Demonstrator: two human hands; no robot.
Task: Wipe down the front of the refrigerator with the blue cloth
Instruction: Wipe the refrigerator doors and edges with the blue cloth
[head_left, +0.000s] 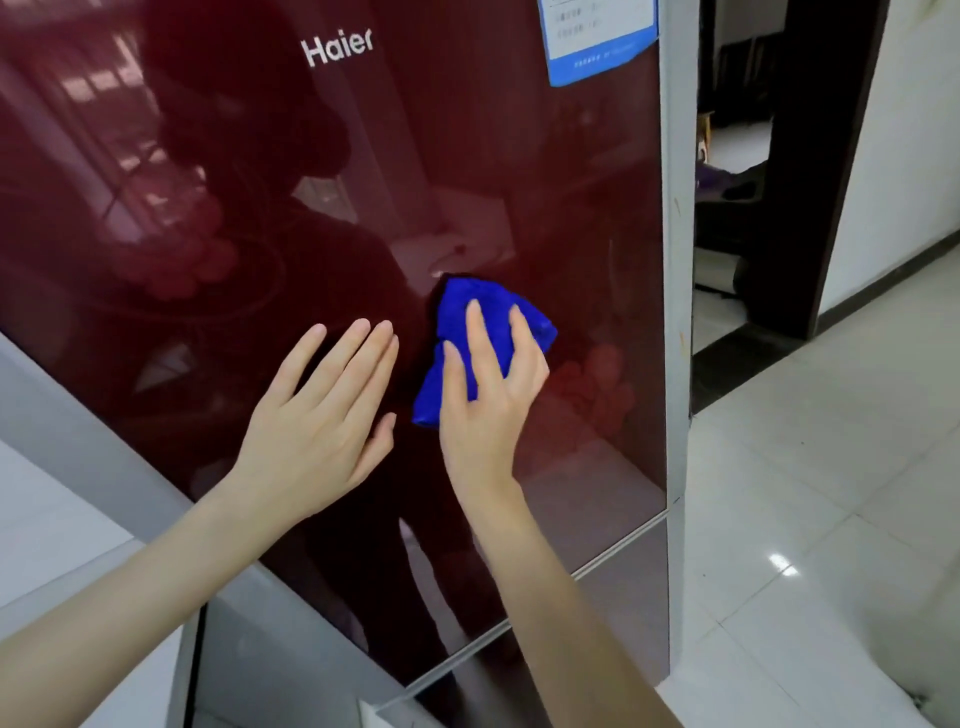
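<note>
Fridge (519, 182) door, cloth (460, 299) bunched under right hand (483, 405), fingers spread pressing it, left hand (311, 415) at its 9 o'clock, flat, empty

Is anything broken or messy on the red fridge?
Nothing looks broken or spilled. The only blemish is a few small brownish specks on the grey right edge of the refrigerator, like rust or dirt.
</note>
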